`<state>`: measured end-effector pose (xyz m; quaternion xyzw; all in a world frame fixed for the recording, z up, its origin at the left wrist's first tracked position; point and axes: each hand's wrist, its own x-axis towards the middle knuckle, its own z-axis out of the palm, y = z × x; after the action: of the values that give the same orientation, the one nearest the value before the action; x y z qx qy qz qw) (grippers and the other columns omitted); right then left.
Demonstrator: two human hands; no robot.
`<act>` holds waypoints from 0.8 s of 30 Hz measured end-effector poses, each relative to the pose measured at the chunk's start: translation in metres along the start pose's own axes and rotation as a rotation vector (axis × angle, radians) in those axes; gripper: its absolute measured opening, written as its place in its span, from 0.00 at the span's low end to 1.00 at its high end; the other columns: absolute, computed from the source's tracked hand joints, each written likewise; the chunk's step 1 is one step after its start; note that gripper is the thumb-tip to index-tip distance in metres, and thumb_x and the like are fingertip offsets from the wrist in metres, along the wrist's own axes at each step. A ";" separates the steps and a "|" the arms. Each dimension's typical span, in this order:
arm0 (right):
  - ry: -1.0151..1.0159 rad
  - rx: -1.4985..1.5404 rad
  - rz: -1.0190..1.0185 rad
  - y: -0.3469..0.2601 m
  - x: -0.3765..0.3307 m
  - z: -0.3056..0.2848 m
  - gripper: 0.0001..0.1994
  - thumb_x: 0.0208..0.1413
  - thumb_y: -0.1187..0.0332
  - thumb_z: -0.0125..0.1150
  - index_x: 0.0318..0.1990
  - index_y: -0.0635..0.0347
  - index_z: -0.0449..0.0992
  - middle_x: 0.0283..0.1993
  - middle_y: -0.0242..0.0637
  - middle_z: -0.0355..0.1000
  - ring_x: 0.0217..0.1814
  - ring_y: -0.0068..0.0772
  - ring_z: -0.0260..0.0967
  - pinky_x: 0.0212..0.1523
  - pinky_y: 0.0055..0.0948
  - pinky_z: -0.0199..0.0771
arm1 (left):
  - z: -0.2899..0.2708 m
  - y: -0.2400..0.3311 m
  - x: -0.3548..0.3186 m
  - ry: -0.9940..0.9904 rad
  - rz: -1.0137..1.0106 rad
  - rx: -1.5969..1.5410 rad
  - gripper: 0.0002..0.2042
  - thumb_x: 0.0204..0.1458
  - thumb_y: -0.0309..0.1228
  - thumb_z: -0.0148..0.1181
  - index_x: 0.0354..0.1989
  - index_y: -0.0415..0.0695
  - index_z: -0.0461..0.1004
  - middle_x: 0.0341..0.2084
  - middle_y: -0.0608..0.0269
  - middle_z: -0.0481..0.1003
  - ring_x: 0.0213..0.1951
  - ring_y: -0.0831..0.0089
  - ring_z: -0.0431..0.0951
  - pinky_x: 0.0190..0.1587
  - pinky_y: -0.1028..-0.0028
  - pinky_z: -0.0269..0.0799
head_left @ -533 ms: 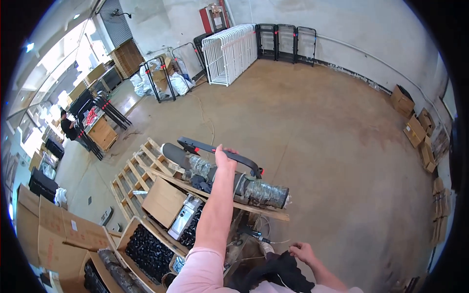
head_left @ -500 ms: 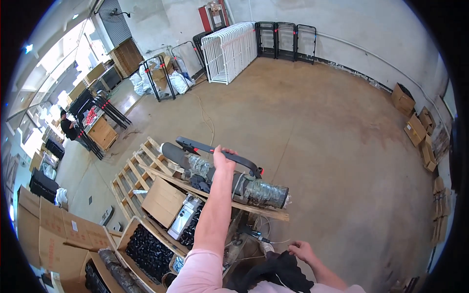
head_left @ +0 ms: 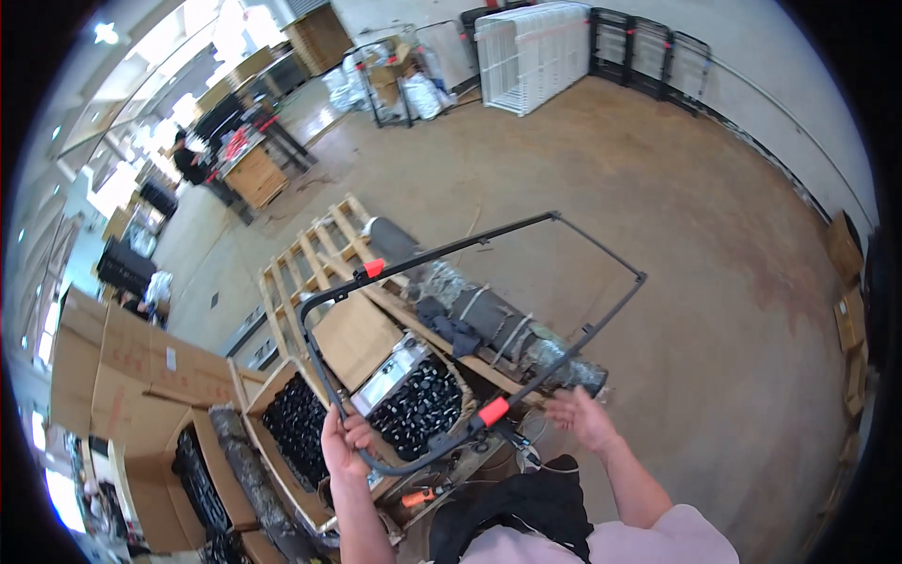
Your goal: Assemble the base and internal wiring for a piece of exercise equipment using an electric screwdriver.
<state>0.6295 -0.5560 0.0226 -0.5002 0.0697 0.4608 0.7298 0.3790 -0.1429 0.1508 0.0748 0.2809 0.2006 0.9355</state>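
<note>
A large black tubular frame (head_left: 449, 250) with rounded near corners and red clips is held tilted in front of me, above the boxes and a wrapped roll. At its near-left corner, my left hand (head_left: 348, 446) has its fingers closed around the tube. My right hand (head_left: 584, 421) is open, fingers spread, just right of the frame's near-right side, by a red clip (head_left: 492, 411); whether a fingertip touches the tube I cannot tell. Through the frame show small black parts (head_left: 418, 414) in a box and a flat cardboard piece (head_left: 355, 340).
A thick roll (head_left: 489, 315) bound in plastic wrap lies across a wooden pallet (head_left: 310, 254). An orange-handled tool (head_left: 423, 495) rests below the frame. More black parts (head_left: 299, 425) fill a carton at left. White frames (head_left: 531, 61) stand by the back wall; a person (head_left: 188, 162) stands far left.
The frame has turned from nearly edge-on to showing its whole outline. My left hand has come nearer and to the left; my right hand has risen toward the frame and opened. The view has shifted.
</note>
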 end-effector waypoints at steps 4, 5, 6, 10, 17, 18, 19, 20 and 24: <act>0.160 0.356 0.017 -0.014 0.037 0.008 0.30 0.72 0.40 0.53 0.58 0.63 0.75 0.53 0.43 0.82 0.53 0.41 0.80 0.52 0.40 0.79 | -0.045 0.022 -0.065 0.540 0.296 0.912 0.14 0.67 0.44 0.62 0.38 0.46 0.74 0.23 0.72 0.72 0.17 0.81 0.67 0.18 0.78 0.62; 0.129 0.326 0.040 -0.010 0.047 0.010 0.30 0.72 0.40 0.53 0.58 0.63 0.75 0.53 0.43 0.82 0.53 0.41 0.80 0.52 0.40 0.79 | -0.065 0.027 -0.071 0.590 0.364 1.091 0.11 0.65 0.39 0.66 0.38 0.45 0.74 0.20 0.72 0.70 0.16 0.81 0.67 0.17 0.78 0.62; 0.183 0.289 -0.001 -0.002 0.056 0.009 0.28 0.71 0.41 0.55 0.54 0.61 0.76 0.51 0.43 0.82 0.53 0.41 0.80 0.51 0.40 0.80 | -0.075 0.025 -0.076 0.670 0.463 1.167 0.10 0.63 0.36 0.68 0.36 0.45 0.74 0.18 0.73 0.68 0.16 0.82 0.66 0.17 0.77 0.61; 0.377 0.048 -0.139 0.020 0.084 0.025 0.16 0.69 0.53 0.61 0.45 0.57 0.77 0.41 0.39 0.82 0.39 0.35 0.82 0.33 0.32 0.78 | -0.164 0.047 -0.080 0.692 0.562 1.183 0.08 0.63 0.33 0.66 0.37 0.44 0.73 0.17 0.74 0.66 0.15 0.82 0.65 0.17 0.76 0.60; 0.224 -0.161 -0.195 0.067 -0.007 0.136 0.11 0.66 0.59 0.62 0.41 0.57 0.77 0.36 0.39 0.83 0.35 0.36 0.83 0.28 0.31 0.78 | -0.268 0.106 -0.195 0.762 0.509 0.987 0.09 0.65 0.34 0.63 0.36 0.45 0.72 0.15 0.72 0.67 0.14 0.80 0.68 0.17 0.75 0.64; 0.222 -0.176 -0.185 0.075 -0.021 0.156 0.11 0.66 0.59 0.62 0.41 0.57 0.77 0.36 0.39 0.83 0.35 0.36 0.83 0.28 0.31 0.78 | -0.289 0.117 -0.210 0.786 0.517 1.016 0.10 0.65 0.35 0.63 0.35 0.45 0.72 0.16 0.72 0.68 0.15 0.79 0.69 0.17 0.74 0.65; 0.186 -0.173 -0.160 0.084 -0.037 0.178 0.11 0.65 0.59 0.62 0.41 0.58 0.77 0.36 0.40 0.83 0.36 0.36 0.83 0.28 0.31 0.78 | -0.305 0.130 -0.228 0.838 0.529 1.068 0.11 0.64 0.37 0.63 0.34 0.43 0.75 0.16 0.68 0.72 0.17 0.78 0.73 0.19 0.73 0.69; 0.150 -0.170 -0.131 0.096 -0.046 0.196 0.11 0.65 0.59 0.62 0.41 0.58 0.77 0.36 0.42 0.83 0.36 0.37 0.84 0.28 0.31 0.79 | -0.322 0.140 -0.246 0.862 0.545 1.046 0.12 0.65 0.38 0.63 0.34 0.42 0.76 0.17 0.67 0.73 0.17 0.77 0.74 0.20 0.72 0.70; 0.093 -0.223 -0.144 0.156 -0.065 0.233 0.11 0.65 0.58 0.62 0.42 0.57 0.77 0.37 0.44 0.84 0.38 0.38 0.84 0.29 0.31 0.81 | -0.358 0.182 -0.296 0.951 0.542 1.135 0.14 0.65 0.39 0.63 0.32 0.41 0.75 0.17 0.67 0.74 0.17 0.77 0.74 0.22 0.71 0.70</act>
<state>0.3932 -0.3984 0.0696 -0.6027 0.0155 0.3886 0.6968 -0.1057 -0.0915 0.0455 0.5129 0.6825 0.2580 0.4523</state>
